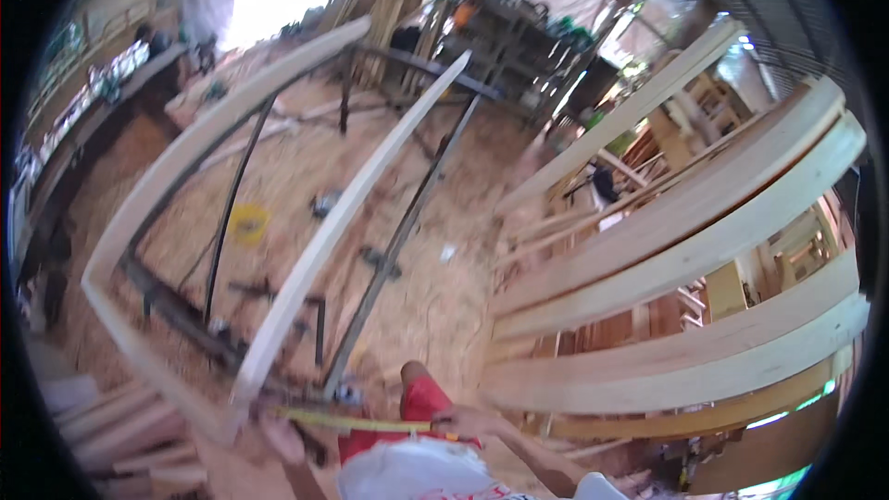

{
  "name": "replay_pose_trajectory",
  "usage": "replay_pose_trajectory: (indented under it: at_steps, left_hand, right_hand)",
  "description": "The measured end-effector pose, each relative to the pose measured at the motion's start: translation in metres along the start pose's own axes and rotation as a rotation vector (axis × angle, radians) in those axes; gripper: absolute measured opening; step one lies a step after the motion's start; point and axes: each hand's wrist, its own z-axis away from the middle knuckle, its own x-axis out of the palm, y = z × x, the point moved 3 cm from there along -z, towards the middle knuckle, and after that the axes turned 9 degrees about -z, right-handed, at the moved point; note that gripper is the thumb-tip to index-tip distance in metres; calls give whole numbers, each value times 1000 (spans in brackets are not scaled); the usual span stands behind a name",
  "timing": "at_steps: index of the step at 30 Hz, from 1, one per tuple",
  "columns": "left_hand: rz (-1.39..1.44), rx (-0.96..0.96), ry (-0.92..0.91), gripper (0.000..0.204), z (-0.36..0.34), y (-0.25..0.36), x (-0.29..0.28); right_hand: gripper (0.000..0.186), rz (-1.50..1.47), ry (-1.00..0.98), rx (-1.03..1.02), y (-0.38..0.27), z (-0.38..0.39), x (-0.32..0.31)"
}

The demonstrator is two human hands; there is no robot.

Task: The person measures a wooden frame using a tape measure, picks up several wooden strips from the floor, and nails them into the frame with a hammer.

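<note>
One yellow tape measure [366, 423] — stretched between person's hands [466, 421].

A tape measure [370, 423] is stretching between the left hand [282, 438] and the right hand [470, 422], before the person's torso [417, 474]. A beam [338, 219] is running away over a frame [176, 303], its near end sitting beside the left hand. Boards [685, 264] are lying on the right, planks [130, 426] at lower left, shelves [505, 46] standing behind the frame.
</note>
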Motion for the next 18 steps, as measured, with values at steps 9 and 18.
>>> replay_pose_trajectory:
  at_steps: [9,18]
  left_hand:
    - [-142,279,459,23,-87,64,-95]
    - [141,80,711,17,-59,-39,36]
  right_hand:
    - [28,339,-111,-129,-31,-161,-236]
    - [26,717,-146,-455,-187,-356,-391]
